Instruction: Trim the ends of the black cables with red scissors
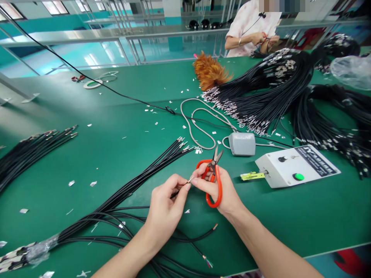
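Observation:
My left hand (pixel 165 202) pinches a black cable (pixel 174 194) close to its end, thumb against forefinger. At the cable's tip, the thumb and a finger of my right hand (pixel 227 189) meet the left fingertips. A pair of red-handled scissors (pixel 213 163) is also held in my right hand, its blades pointing up and slightly parted. Beside my left hand lies a bundle of black cables (pixel 139 180) with bare silvery ends. Other cables pass under my left forearm, one ending in thin coloured wires (pixel 206 259). The worked tip is mostly covered by my fingers.
A white box (pixel 290 166) with a green button and a yellow clip stands right, near a grey pedal (pixel 242 144). Large cable bundles (pixel 261 92) lie behind. Foil scraps (pixel 93 183) dot the green table. A co-worker (pixel 252 27) sits across.

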Available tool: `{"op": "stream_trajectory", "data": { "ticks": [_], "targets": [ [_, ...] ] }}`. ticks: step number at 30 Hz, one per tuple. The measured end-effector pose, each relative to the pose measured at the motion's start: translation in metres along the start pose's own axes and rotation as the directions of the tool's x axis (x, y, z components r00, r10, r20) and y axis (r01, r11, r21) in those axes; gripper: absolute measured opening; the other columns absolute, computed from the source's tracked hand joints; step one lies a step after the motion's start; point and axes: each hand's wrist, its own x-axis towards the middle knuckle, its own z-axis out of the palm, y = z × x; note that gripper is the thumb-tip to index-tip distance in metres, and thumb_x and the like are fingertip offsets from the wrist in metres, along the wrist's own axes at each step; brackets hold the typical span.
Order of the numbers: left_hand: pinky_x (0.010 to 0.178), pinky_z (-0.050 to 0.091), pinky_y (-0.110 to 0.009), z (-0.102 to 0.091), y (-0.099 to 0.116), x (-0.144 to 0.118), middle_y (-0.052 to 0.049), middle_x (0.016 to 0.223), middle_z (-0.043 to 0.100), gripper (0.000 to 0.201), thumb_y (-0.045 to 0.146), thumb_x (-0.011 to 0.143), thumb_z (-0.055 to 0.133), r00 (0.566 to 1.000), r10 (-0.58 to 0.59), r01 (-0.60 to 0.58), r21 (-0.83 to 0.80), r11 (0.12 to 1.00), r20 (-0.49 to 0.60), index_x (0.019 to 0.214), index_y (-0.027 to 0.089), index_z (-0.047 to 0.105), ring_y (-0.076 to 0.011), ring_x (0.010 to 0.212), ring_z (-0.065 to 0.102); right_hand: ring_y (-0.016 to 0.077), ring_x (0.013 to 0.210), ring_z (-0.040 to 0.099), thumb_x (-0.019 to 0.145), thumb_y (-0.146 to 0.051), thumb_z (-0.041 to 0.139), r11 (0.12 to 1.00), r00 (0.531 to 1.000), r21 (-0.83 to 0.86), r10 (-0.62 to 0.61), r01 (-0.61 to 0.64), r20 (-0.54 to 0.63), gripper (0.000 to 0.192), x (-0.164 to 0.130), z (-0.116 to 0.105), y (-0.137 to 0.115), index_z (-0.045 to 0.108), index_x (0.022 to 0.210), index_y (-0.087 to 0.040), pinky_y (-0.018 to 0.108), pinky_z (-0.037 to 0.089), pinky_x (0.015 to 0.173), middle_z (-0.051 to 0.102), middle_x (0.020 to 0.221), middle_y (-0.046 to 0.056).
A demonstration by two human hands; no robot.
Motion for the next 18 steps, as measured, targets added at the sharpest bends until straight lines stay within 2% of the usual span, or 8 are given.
{"op": "stream_trajectory", "data": {
  "ticks": [2, 3, 7, 10, 13, 16, 18],
  "targets": [
    [0.054, 0.039, -0.021, 0.001, -0.002, -0.001, 0.002, 0.063, 0.056, 0.013, 0.023, 0.085, 0.058, 0.997, 0.07, -0.068, 0.082, 0.994, -0.023, 0.073, 0.017, 0.06, -0.0107, 0.056, 0.049, 0.013, 0.065, 0.057, 0.061, -0.021, 0.079, 0.998, 0.998, -0.011, -0.058, 0.057, -0.029, 0.027, -0.002, 0.003, -0.001, 0.054, 0.072, -0.021, 0.028, 0.049, 0.066, 0.064, 0.071, -0.002],
    [0.054, 0.04, -0.021, 0.001, -0.002, -0.001, 0.002, 0.063, 0.056, 0.012, 0.023, 0.085, 0.058, 0.997, 0.068, -0.066, 0.08, 0.995, -0.023, 0.074, 0.017, 0.06, -0.011, 0.056, 0.05, 0.012, 0.063, 0.056, 0.062, -0.018, 0.077, 0.996, 0.996, -0.023, -0.087, 0.086, -0.038, 0.025, -0.002, 0.004, -0.001, 0.054, 0.071, -0.021, 0.027, 0.048, 0.064, 0.064, 0.071, -0.003],
    [0.054, 0.041, -0.021, 0.001, 0.0, 0.001, 0.002, 0.062, 0.055, 0.013, 0.027, 0.083, 0.06, 0.996, -0.085, 0.089, -0.114, 0.989, 0.04, 0.077, 0.016, 0.062, -0.0114, 0.058, 0.051, 0.0098, 0.058, 0.052, 0.064, -0.013, 0.071, 0.985, 0.986, -0.077, -0.156, 0.151, -0.053, 0.02, -0.005, 0.008, -0.002, 0.053, 0.07, -0.021, 0.025, 0.048, 0.061, 0.063, 0.071, -0.003],
    [0.054, 0.04, -0.019, -0.001, 0.001, 0.003, 0.002, 0.061, 0.054, 0.017, 0.03, 0.08, 0.065, 0.981, -0.173, 0.188, -0.228, 0.955, 0.083, 0.076, 0.015, 0.061, -0.0101, 0.058, 0.049, 0.0102, 0.058, 0.052, 0.064, -0.014, 0.071, 0.986, 0.987, -0.077, -0.153, 0.149, -0.046, 0.02, -0.005, 0.008, 0.0, 0.053, 0.07, -0.021, 0.026, 0.048, 0.061, 0.063, 0.071, -0.003],
    [0.05, 0.035, -0.017, -0.004, 0.001, 0.004, 0.003, 0.058, 0.054, 0.022, 0.033, 0.077, 0.069, 0.967, -0.23, 0.253, -0.277, 0.927, 0.112, 0.072, 0.014, 0.058, -0.0085, 0.054, 0.046, 0.0124, 0.063, 0.056, 0.064, -0.019, 0.074, 0.993, 0.994, -0.063, -0.104, 0.103, -0.024, 0.022, -0.003, 0.005, 0.001, 0.054, 0.072, -0.021, 0.028, 0.049, 0.065, 0.063, 0.072, -0.002],
    [0.046, 0.029, -0.016, -0.008, 0.001, 0.005, 0.003, 0.054, 0.052, 0.026, 0.037, 0.077, 0.07, 0.947, -0.284, 0.318, -0.302, 0.899, 0.15, 0.072, 0.014, 0.058, -0.0074, 0.05, 0.042, 0.0156, 0.071, 0.061, 0.066, -0.025, 0.076, 0.994, 0.997, -0.089, -0.057, 0.061, 0.05, 0.022, 0.0, -0.001, -0.004, 0.057, 0.076, -0.021, 0.031, 0.05, 0.07, 0.065, 0.075, -0.001],
    [0.046, 0.027, -0.017, -0.009, 0.002, 0.005, 0.004, 0.053, 0.05, 0.026, 0.038, 0.076, 0.069, 0.946, -0.286, 0.319, -0.301, 0.898, 0.151, 0.073, 0.014, 0.061, -0.0075, 0.05, 0.04, 0.0165, 0.075, 0.061, 0.071, -0.025, 0.073, 0.983, 0.992, -0.158, -0.077, 0.092, 0.1, 0.017, 0.001, -0.006, -0.009, 0.058, 0.079, -0.021, 0.031, 0.05, 0.071, 0.068, 0.083, 0.002]
  ]
}}
